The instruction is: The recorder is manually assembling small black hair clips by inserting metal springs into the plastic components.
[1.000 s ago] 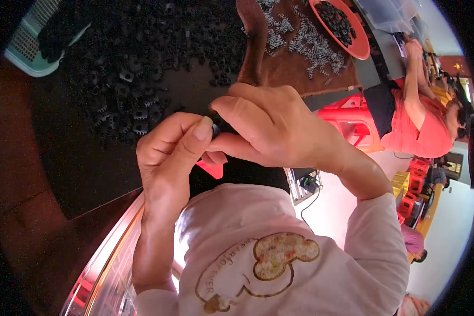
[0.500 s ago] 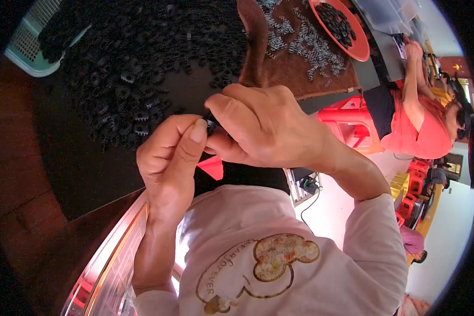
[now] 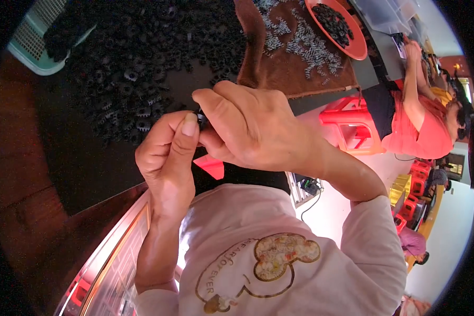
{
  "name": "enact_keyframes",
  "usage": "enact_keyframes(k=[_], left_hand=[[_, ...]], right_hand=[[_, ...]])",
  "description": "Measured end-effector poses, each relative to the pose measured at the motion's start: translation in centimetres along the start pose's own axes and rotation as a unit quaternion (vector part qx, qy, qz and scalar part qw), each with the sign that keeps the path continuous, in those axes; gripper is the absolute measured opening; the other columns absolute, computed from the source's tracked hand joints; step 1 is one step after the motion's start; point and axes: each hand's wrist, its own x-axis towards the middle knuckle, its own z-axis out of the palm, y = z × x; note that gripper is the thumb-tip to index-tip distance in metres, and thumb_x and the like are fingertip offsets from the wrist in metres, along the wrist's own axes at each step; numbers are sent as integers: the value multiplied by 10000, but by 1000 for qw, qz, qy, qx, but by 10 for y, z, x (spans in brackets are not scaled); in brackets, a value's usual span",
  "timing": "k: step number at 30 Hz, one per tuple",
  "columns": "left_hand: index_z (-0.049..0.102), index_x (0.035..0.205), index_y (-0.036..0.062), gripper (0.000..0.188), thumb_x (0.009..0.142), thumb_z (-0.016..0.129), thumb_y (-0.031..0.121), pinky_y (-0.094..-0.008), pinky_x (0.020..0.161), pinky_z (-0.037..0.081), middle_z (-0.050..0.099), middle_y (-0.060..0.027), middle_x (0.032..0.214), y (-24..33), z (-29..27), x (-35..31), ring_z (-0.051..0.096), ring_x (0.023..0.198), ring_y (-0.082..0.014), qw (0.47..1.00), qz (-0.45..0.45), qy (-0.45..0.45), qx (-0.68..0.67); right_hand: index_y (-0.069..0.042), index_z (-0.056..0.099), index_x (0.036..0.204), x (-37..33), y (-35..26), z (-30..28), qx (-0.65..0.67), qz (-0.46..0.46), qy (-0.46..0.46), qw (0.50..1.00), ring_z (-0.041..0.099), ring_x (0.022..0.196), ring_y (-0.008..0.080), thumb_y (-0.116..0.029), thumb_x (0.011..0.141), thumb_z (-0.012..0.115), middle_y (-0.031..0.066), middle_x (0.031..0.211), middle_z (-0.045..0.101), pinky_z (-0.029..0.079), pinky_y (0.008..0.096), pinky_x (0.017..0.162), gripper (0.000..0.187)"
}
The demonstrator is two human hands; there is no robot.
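My left hand (image 3: 166, 155) pinches a small black plastic part (image 3: 200, 120) between thumb and forefinger, just in front of my chest. From the right, my right hand (image 3: 255, 126) closes on the same part, its fingers curled against the left fingertips. Most of the part is covered by the fingers, and its exact kind does not show. Beyond the hands spreads a large heap of small black toothed plastic pieces (image 3: 137, 68), resembling claw-clip halves, on a dark work surface (image 3: 79, 174).
Small metal springs (image 3: 313, 45) lie scattered on a brown cloth (image 3: 276, 79) at the far right. Beside them stands an orange dish (image 3: 358, 47) of black pieces. A pale green basket (image 3: 39, 67) is far left. A red stool (image 3: 334, 118) and a seated co-worker (image 3: 418, 124) are to the right.
Both hands have shifted slightly left together, still joined at the black part. The right forefinger and thumb have moved a little over it.
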Motion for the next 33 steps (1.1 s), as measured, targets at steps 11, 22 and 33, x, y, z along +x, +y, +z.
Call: enact_keyframes(k=[11,22,33], left_hand=[[614,989,-36,184,951,542,129,-225,662,449,615,-21,792,11,3,6,552,702,-80,996,-72,-59,-4],[645,1028,-55,193,918,581,90,-228,725,461,644,-41,894,7,3,2,571,783,-90,999,-28,-23,11],[631,1056,-50,228,942,560,135,-249,717,488,650,-39,904,-3,1,-2,584,782,-96,1000,-8,-11,24]], right_hand=[[-11,536,863,1,8,-7,17,7,-63,998,628,591,240,-174,695,664,91,704,560,502,332,475,267],[-26,534,784,3,5,-7,17,10,-49,999,616,558,235,-184,711,646,85,679,550,483,336,423,207],[46,565,952,-5,2,-4,-23,-5,-19,1000,617,609,225,-199,699,637,85,726,558,501,329,472,359]])
